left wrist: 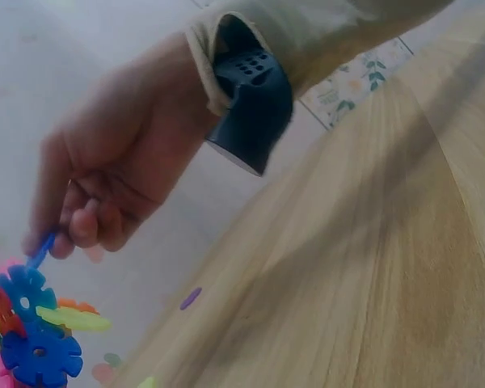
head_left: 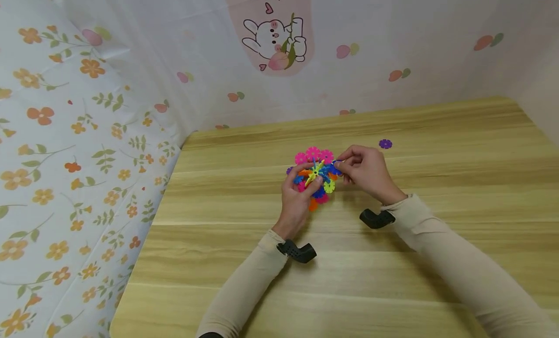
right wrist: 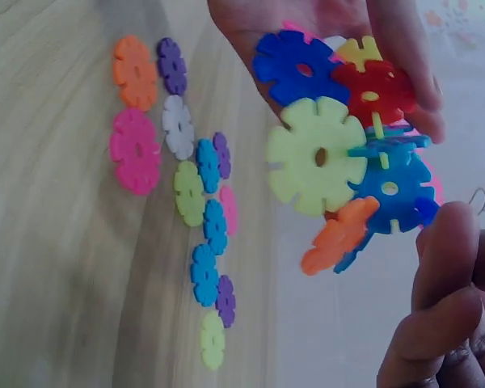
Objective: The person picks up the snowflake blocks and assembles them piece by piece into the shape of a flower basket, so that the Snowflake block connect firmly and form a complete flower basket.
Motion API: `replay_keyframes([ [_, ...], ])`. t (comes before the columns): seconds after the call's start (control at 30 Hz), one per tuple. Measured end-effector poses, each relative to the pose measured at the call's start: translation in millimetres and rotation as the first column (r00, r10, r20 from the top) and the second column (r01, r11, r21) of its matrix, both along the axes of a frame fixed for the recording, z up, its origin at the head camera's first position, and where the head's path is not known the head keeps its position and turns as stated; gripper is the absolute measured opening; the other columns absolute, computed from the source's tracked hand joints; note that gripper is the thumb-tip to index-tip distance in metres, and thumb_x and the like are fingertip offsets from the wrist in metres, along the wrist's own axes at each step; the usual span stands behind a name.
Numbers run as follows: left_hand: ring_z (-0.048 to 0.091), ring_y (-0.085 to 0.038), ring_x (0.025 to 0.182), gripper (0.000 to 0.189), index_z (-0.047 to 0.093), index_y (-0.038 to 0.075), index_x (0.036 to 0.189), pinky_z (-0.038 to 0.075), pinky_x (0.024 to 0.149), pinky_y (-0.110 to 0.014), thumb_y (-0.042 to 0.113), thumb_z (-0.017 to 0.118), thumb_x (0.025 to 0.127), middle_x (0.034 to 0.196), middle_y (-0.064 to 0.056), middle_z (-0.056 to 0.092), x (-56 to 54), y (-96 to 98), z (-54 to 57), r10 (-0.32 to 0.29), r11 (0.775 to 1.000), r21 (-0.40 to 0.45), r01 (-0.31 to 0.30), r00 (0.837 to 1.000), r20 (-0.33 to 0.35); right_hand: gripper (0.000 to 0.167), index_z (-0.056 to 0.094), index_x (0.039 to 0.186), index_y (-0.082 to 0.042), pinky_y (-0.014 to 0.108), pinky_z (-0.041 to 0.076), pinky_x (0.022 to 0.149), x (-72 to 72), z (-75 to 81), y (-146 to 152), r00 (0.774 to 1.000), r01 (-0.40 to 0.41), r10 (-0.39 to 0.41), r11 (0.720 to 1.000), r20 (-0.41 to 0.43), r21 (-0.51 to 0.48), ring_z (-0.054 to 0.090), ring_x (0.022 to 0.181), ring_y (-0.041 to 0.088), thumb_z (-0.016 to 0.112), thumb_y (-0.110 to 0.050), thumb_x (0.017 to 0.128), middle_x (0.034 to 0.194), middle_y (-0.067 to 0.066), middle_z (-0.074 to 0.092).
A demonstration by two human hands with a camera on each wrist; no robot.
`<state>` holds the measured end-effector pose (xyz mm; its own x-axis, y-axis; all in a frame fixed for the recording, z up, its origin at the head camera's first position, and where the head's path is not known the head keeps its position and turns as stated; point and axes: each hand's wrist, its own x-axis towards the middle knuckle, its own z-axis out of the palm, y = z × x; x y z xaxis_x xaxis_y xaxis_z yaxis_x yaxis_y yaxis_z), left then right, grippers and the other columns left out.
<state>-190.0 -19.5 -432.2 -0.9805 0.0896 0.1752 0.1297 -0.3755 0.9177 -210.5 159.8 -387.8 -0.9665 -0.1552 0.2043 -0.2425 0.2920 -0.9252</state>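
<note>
Pinching a blue snowflake disc (left wrist: 41, 250) by the edge between thumb and forefinger of the right hand (head_left: 368, 169), close against the side of the cluster nearest that hand. Probably gripped so sparingly to leave the rest of the notched rim free. Cannot tell a seated slot from mere contact: too small in the head view, mostly covered by fingertips in the right wrist view.

Gripping the disc cluster (head_left: 315, 175) in the left hand (head_left: 298, 198), with thumb on the near side and fingers curled round the far side. Held above the tabletop (head_left: 209, 260), just beside the right hand; likely raised for access from several angles and clasped firmly against any push. Facing the right wrist: a lime disc (right wrist: 297, 153); closer to the left palm, a dark blue disc (right wrist: 281, 74) and a red disc (right wrist: 388, 87); toward the right fingertips, a tilted orange disc (right wrist: 341, 233).

Lying flat below the left hand: loose discs, including a pink disc (right wrist: 124, 158) and a white disc (right wrist: 178, 140). Perhaps spread thin for easy picking. Beyond the right hand, apart from the rest: one purple disc (head_left: 385, 143).
</note>
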Motion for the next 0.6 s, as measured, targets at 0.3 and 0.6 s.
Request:
replay_keyframes([
  [0.3,0.056,-0.026,0.103,0.035,0.056,0.001,0.118,0.051,0.081,-0.031,0.001,0.067,0.084,0.124,-0.011,0.046,0.3,2.3,-5.1,0.001,1.000,-0.030,-0.002,1.000,-0.024,0.008,0.067,0.085,0.001,0.028,0.048,0.042,-1.2,-0.8,-4,0.999,0.038,-0.038,0.998,0.009,0.044,0.059,0.050,0.035,0.069,-0.007,0.084,0.063,0.014,0.063],
  [0.6,0.046,-0.023,0.112,0.036,0.059,0.006,0.117,0.050,0.079,-0.029,0.006,0.070,0.083,0.126,-0.007,0.045,3.9,5.3,-12.0,0.057,0.996,-0.069,-0.054,0.998,0.041,0.008,0.064,0.077,0.001,0.030,0.050,0.044,1.6,-4.9,-10,0.998,0.065,-0.065,0.992,-0.002,0.107,0.060,0.049,0.029,0.070,-0.002,0.081,0.064,0.011,0.063],
])
